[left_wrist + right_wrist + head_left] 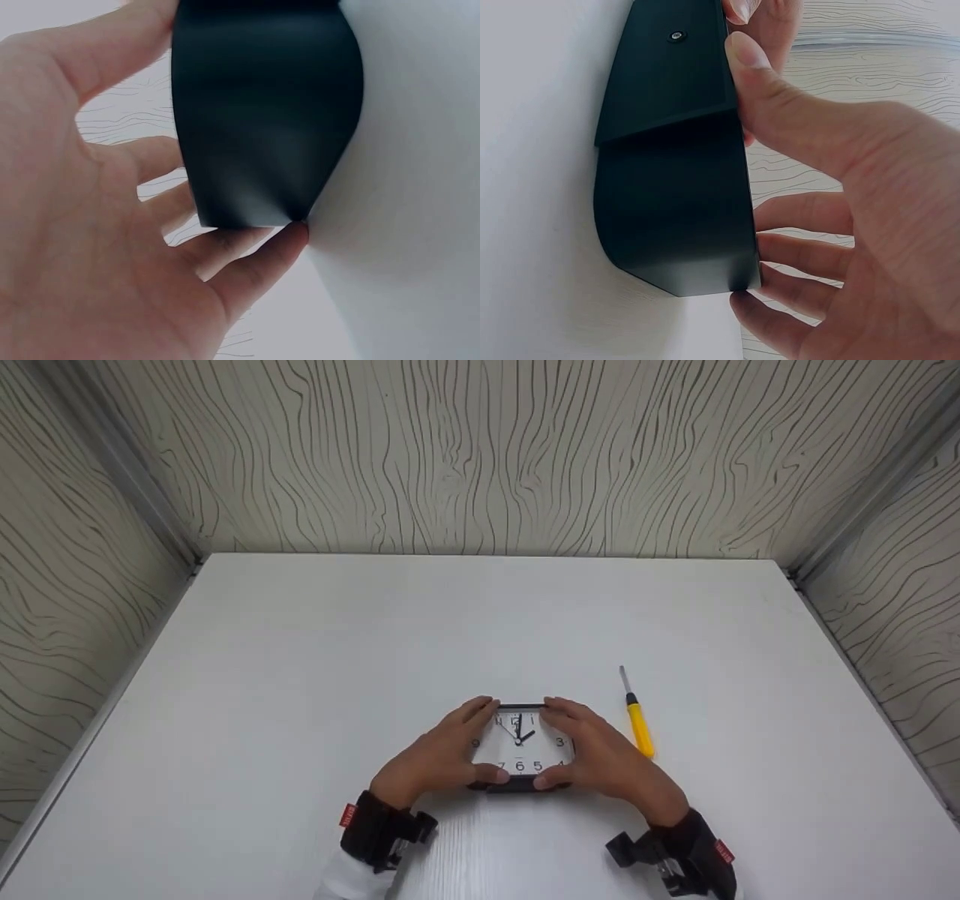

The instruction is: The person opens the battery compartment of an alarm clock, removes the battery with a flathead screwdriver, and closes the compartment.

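A black desk clock point(519, 754) with a white dial lies face up on the table, near the front. My left hand point(442, 748) grips its left side, thumb at the lower edge and fingers at the upper left corner. On the opposite side my right hand point(611, 751) holds it the same way, with its thumb on the lower right edge. The left wrist view shows the clock's curved black side point(266, 112) against the fingers. In the right wrist view a small screw point(677, 36) sits in the black casing point(675, 210).
To the right of the clock lies a screwdriver point(640, 727) with a yellow handle, its metal shaft pointing away from me. The white table point(300, 660) meets wood-patterned panels point(480, 457) at the back and both sides.
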`<state>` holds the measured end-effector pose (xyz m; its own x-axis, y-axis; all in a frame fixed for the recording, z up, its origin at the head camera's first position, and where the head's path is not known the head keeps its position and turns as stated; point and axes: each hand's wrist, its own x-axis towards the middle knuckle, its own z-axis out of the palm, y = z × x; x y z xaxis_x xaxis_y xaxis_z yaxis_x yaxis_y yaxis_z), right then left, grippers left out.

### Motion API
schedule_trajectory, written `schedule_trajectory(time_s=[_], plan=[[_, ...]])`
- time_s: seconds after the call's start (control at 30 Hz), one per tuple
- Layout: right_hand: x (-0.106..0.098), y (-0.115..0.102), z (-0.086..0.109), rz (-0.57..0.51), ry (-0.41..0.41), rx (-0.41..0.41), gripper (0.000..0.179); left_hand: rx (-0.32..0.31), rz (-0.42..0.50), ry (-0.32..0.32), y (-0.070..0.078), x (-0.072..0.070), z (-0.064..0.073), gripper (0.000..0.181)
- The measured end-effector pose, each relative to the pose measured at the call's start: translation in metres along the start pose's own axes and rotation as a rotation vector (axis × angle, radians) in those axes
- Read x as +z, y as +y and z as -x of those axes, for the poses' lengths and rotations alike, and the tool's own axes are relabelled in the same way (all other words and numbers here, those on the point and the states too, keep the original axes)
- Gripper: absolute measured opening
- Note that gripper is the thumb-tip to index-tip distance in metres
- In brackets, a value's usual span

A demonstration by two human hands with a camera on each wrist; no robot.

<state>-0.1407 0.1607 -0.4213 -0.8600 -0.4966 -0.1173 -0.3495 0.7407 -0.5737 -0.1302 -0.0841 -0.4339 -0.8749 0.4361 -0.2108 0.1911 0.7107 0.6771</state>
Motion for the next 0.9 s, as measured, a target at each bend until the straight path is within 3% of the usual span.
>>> schedule_trajectory(time_s=[0.23,0.9], plan=[[0.0008,-0.0001,0.0007,-0.012,0.003,0.004,0.09,-0.037,0.001,-0.004,0.0014,-0.0002,0.0009,0.1],[0.0001,0.0003,-0.0004,-0.009,-0.002,-0.001,0.088,-0.014,0.0,0.002,0.0001,-0.0001,-0.0004,0.095]])
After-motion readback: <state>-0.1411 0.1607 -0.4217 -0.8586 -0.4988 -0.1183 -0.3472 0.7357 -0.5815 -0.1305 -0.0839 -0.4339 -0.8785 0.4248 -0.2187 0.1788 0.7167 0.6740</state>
